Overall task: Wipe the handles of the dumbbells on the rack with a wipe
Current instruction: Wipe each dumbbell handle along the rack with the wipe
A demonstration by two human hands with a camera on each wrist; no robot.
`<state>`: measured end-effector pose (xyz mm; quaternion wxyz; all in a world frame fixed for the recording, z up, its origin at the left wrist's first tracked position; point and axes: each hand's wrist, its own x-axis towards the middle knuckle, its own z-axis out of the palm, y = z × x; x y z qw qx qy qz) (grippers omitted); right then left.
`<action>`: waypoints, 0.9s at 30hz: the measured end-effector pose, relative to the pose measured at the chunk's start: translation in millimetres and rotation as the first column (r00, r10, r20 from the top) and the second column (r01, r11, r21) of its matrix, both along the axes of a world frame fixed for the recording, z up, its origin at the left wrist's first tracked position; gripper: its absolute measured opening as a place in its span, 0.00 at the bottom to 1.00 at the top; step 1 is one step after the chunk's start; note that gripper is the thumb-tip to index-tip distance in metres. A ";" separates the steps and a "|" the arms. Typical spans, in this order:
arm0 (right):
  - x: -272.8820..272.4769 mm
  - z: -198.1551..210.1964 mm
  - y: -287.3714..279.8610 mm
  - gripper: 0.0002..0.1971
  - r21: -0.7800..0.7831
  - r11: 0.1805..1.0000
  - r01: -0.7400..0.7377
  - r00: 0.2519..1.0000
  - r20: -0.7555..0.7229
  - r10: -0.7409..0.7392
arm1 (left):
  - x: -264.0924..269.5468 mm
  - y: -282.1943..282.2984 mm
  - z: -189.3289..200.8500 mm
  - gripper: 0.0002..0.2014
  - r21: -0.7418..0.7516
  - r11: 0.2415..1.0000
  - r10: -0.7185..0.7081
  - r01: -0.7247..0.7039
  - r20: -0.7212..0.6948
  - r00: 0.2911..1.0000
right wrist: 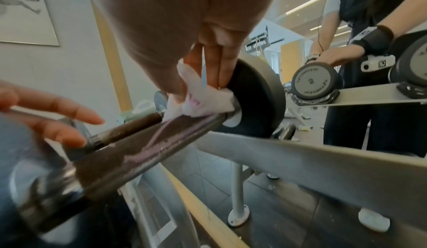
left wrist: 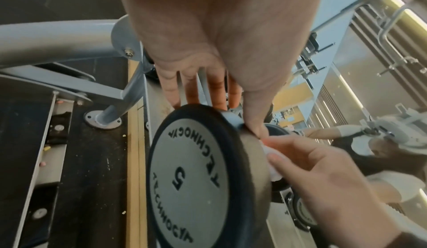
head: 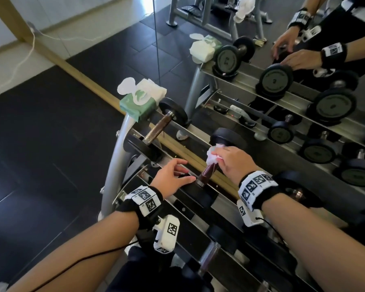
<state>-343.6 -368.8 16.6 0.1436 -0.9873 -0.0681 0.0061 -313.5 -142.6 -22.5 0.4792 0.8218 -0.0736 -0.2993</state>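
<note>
Right now the wipe point(head: 214, 153) is bunched against the far end of a dumbbell handle point(head: 207, 171), hard up by the far weight head point(head: 228, 138), on the top shelf of the rack point(head: 116, 165). The right hand point(head: 233, 160) pinches it between thumb and fingertips and presses it down onto the bar; in the right wrist view the dark handle below the wipe shows a wet streak, so that stretch looks already gone over. The left hand point(head: 173, 175) rests with fingers straight and slightly spread on the near head of the same dumbbell point(left wrist: 191, 178), which is marked with a 5, apparently steadying it. Just left of this dumbbell on the same shelf lies a second one point(head: 158, 127); whether its brown handle has been wiped I cannot tell. Beyond that, at the rack's left end, sits the green pack of wipes point(head: 139, 102) with its flap open. More dumbbells lie on the lower shelves and further right, so by my judgement most of the job is left.
</note>
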 end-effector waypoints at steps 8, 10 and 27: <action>-3.0 -19.8 -11.8 0.14 0.014 0.982 -0.188 0.980 -0.061 0.189 | 0.2 -1.5 -8.2 0.15 -0.031 0.999 0.007 -0.008 -0.050 0.999; -2.7 -19.2 -17.7 0.19 -0.059 0.962 -0.267 0.950 -0.184 0.253 | -2.3 -1.7 -10.5 0.13 -0.031 0.999 0.013 -0.015 -0.037 0.999; 10.5 2.7 0.0 0.38 -0.318 0.808 -0.496 0.828 -0.453 0.330 | -8.1 3.3 -20.1 0.15 -0.040 0.996 0.081 -0.082 -0.039 0.996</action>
